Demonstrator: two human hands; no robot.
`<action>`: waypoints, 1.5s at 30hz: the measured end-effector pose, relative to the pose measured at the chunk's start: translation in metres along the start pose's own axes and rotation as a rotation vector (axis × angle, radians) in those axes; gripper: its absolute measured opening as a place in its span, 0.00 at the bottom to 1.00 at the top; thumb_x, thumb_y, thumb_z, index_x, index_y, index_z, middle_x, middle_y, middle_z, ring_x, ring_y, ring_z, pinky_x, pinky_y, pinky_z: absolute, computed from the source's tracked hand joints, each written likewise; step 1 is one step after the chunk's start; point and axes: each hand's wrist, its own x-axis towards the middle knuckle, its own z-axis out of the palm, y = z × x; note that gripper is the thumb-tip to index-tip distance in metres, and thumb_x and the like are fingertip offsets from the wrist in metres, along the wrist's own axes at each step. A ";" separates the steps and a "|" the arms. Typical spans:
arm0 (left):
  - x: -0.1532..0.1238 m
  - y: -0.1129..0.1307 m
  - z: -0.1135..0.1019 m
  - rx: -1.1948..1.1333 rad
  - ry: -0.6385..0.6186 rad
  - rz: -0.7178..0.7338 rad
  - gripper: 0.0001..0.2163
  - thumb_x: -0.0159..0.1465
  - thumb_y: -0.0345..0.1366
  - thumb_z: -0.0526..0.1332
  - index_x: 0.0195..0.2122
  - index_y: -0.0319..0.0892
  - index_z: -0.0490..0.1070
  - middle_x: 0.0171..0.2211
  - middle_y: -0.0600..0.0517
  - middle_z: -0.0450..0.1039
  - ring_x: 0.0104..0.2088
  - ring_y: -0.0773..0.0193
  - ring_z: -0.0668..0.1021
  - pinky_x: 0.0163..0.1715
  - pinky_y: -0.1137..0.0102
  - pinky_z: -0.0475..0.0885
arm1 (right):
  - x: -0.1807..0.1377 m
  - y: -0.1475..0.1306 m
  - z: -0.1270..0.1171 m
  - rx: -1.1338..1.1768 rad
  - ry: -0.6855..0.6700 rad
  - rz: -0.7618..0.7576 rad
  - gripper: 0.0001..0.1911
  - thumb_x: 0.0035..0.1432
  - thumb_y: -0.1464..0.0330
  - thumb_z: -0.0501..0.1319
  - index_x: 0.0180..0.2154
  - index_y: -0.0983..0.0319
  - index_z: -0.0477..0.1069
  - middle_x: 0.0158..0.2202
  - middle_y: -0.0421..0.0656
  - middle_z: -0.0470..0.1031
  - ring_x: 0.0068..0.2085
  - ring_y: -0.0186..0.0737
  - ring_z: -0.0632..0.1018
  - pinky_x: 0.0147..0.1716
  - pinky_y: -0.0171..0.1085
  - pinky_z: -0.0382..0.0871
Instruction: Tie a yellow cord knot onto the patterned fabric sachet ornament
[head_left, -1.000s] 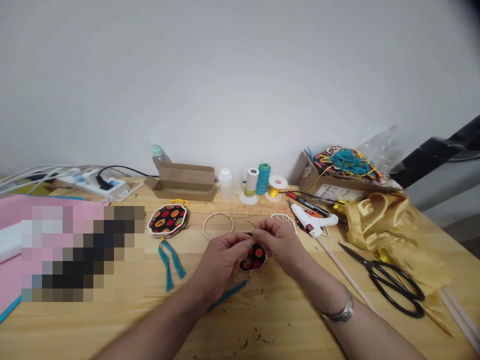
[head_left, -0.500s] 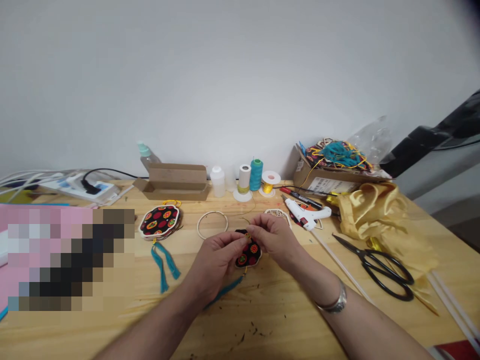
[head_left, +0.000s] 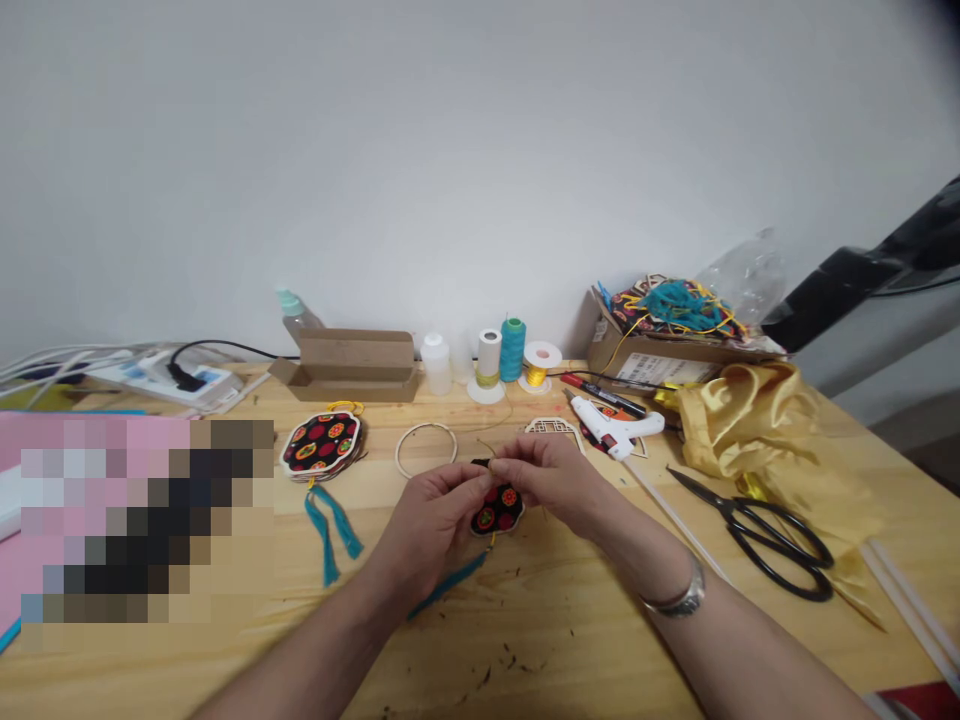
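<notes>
A black fabric pendant (head_left: 498,512) with red and orange flower prints and a pale scalloped rim is between my hands, with a teal tassel (head_left: 450,584) hanging from its lower end. My left hand (head_left: 444,508) is closed on the pendant's left side, thumb and fingers pinched near the top. At its upper edge, the fingertips of my right hand (head_left: 546,474) are pinched together; what lies between them is too small to make out. A thin thread shows just above the fingers. Just beyond my left hand lies a wooden ring (head_left: 398,458).
Left, a stack of similar pendants (head_left: 321,446) lies with a teal tassel. Right are a white glue gun (head_left: 616,428), black scissors (head_left: 765,535) and gold cloth (head_left: 750,420). Thread spools (head_left: 513,350), an open cardboard box (head_left: 356,365) and a filled carton (head_left: 667,368) line the wall.
My right fingers have shifted slightly left at the pendant's top, and my right wrist has moved a little right. The pendant stays in nearly the same place.
</notes>
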 end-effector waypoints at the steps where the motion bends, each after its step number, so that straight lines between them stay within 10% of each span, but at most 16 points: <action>1: 0.000 0.000 0.000 -0.003 0.003 -0.001 0.08 0.54 0.36 0.63 0.28 0.36 0.76 0.25 0.47 0.77 0.25 0.66 0.74 0.27 0.73 0.67 | 0.000 0.001 0.000 0.000 0.004 -0.005 0.07 0.45 0.67 0.61 0.23 0.65 0.67 0.18 0.35 0.65 0.19 0.26 0.64 0.17 0.27 0.57; 14: -0.003 0.006 0.001 0.137 0.045 0.000 0.08 0.54 0.37 0.62 0.29 0.38 0.76 0.25 0.50 0.75 0.26 0.66 0.73 0.29 0.72 0.67 | 0.005 0.010 -0.003 -0.227 0.028 -0.131 0.06 0.48 0.70 0.58 0.22 0.64 0.67 0.18 0.36 0.64 0.20 0.28 0.63 0.19 0.28 0.55; 27: 0.003 0.004 -0.012 0.878 0.249 0.498 0.07 0.57 0.34 0.57 0.26 0.42 0.74 0.44 0.46 0.66 0.47 0.57 0.69 0.42 0.65 0.67 | 0.005 0.005 -0.009 -0.544 0.246 -0.329 0.07 0.51 0.75 0.55 0.23 0.63 0.67 0.23 0.38 0.70 0.27 0.33 0.69 0.29 0.33 0.59; 45: -0.003 -0.003 0.001 0.652 -0.021 0.386 0.07 0.56 0.29 0.58 0.22 0.41 0.72 0.44 0.45 0.71 0.54 0.54 0.64 0.49 0.62 0.62 | 0.002 0.003 0.002 0.227 0.001 -0.029 0.08 0.48 0.68 0.58 0.23 0.63 0.61 0.16 0.33 0.64 0.14 0.22 0.57 0.13 0.25 0.47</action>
